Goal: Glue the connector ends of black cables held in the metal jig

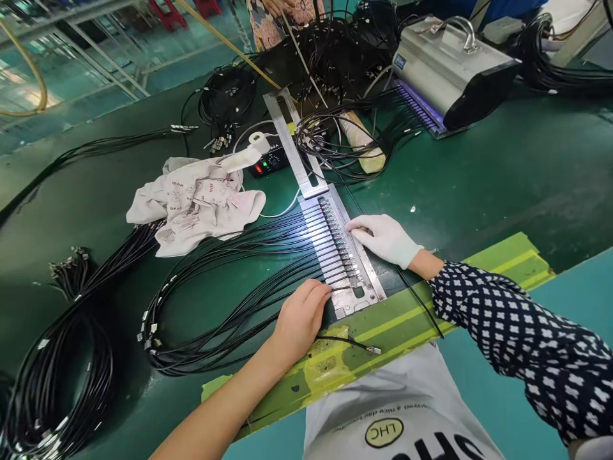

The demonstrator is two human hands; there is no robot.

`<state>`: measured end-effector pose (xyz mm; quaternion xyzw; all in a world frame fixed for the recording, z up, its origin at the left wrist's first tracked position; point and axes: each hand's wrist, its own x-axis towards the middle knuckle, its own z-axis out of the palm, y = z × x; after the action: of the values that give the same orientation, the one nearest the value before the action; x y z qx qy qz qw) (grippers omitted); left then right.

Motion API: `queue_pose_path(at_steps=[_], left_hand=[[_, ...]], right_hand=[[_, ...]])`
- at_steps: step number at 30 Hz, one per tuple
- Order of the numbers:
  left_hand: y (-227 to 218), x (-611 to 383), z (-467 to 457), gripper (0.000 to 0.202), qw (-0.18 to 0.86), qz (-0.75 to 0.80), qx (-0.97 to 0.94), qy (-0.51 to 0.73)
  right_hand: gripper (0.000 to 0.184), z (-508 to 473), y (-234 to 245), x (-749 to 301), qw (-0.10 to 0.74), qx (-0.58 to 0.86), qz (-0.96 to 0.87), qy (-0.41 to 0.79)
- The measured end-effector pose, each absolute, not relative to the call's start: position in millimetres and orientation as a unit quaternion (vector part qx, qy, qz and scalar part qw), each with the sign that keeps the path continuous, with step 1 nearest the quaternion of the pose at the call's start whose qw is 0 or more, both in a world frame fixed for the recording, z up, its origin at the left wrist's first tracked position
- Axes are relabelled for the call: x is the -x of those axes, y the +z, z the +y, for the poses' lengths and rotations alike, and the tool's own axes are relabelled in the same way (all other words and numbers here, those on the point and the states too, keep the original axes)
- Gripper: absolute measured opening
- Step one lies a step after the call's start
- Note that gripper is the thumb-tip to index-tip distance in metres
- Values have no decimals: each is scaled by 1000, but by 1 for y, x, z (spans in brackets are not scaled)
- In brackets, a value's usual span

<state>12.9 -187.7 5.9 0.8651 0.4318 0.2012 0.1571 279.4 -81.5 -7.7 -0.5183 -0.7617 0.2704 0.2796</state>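
A flat metal cable jig point(313, 233) lies on the bench, with black cables point(287, 255) set side by side across it. Their stripped ends, with small coloured wires, line up along its slot. My bare left hand point(302, 316) is at the jig's near end, thumb and fingers pinched on a black cable whose tip reaches the last positions. Under that hand another cable with a small metal connector point(373, 350) sticks out to the right. My right hand point(385, 241), in a white glove, has its bent fingers closed on the jig's right-hand rail.
A slotted metal bar point(292, 140) adjoins the jig's far end. Beyond stand a black control box point(272, 163) and a silver machine point(450, 70) with purple light. A crumpled printed cloth point(201, 198) and coiled cables point(71, 377) lie left. Green-yellow tape point(507, 262) lines the near edge. Another person stands opposite.
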Motion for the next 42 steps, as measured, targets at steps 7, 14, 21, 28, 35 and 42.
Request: queue_pose_path(at_steps=[7, 14, 21, 28, 35, 42], left_hand=[[8, -16, -182, 31, 56, 393, -903, 163], [8, -22, -181, 31, 37, 365, -914, 172], [7, -13, -186, 39, 62, 387, -904, 174], [17, -17, -186, 35, 43, 359, -925, 117], [26, -47, -171, 32, 1, 350, -932, 90], [27, -18, -238, 21, 129, 303, -938, 104]], right_hand=[[23, -79, -9, -279, 275, 517, -763, 273], [23, -79, -7, -278, 275, 520, -762, 271], [22, -78, -8, -279, 271, 521, -761, 275], [23, -80, -9, -280, 274, 516, -769, 258], [26, -84, -9, -281, 283, 508, -773, 255], [26, -83, -10, -281, 283, 511, -766, 267]])
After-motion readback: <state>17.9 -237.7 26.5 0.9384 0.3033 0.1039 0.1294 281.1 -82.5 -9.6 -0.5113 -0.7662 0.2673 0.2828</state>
